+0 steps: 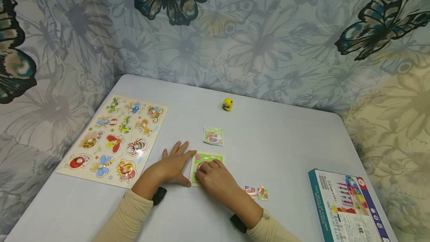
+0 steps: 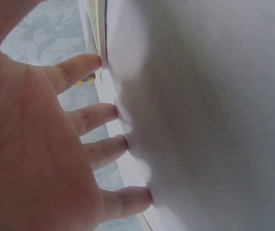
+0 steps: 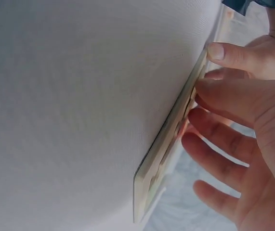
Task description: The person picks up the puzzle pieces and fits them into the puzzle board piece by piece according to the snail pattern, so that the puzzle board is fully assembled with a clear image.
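A small jigsaw board (image 1: 192, 174) with a light rim and a green picture lies flat between the hands. My left hand (image 1: 173, 165) spreads over the table at its left side, thumb near the lower corner and index finger at the upper one. In the left wrist view a fingertip (image 2: 91, 62) touches the board's edge, and the other fingertips rest on the table. Over the picture, my right hand (image 1: 218, 178) bends its fingers down and covers part of it. The right wrist view has the thumb and fingers (image 3: 214, 125) at the board's face, with no piece visible between them.
Loose jigsaw pieces (image 1: 263, 193) lie right of the right wrist. A green picture card (image 1: 213, 136) sits beyond the board, with a yellow toy duck (image 1: 227, 104) farther back. A large insect puzzle board (image 1: 82, 173) occupies the left, a printed box (image 1: 351, 212) the right front.
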### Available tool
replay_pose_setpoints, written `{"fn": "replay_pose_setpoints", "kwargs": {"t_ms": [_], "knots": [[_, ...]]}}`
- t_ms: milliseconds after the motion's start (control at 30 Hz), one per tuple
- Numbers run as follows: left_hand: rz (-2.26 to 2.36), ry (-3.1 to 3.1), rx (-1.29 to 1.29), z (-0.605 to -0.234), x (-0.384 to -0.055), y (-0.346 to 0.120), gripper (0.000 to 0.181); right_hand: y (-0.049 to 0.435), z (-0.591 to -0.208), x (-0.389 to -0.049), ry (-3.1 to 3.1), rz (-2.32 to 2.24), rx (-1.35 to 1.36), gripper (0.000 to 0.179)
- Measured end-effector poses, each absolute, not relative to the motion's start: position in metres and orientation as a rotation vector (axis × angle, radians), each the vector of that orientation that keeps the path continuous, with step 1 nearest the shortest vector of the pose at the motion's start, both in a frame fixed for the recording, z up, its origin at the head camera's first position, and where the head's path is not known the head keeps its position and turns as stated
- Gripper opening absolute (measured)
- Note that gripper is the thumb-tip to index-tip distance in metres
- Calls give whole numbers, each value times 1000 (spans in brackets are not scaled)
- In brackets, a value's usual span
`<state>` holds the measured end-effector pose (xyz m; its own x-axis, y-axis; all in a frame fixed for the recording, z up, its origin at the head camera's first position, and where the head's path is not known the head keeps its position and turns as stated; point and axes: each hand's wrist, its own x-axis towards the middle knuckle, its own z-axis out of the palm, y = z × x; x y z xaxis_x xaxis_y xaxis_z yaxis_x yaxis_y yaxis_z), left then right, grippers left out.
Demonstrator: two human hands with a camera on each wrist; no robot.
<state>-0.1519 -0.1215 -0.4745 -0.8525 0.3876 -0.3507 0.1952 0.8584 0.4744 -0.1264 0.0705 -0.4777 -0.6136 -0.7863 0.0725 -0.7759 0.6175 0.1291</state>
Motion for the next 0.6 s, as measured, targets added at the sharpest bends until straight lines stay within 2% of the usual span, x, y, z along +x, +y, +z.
{"fn": "replay_pose_setpoints", "kwargs": {"t_ms": [233,400,600], "knots": [[613,2587,421,-473,-151,-121,99,73,-476,-125,-2713,-75,1344,12],[629,2589,433,-473,-150,-119,98,86,-469,-123,-2776,-3,1342,27],[626,2603,420,-472,-149,-119,98,121,-460,-122,-2878,40,1202,39]]}}
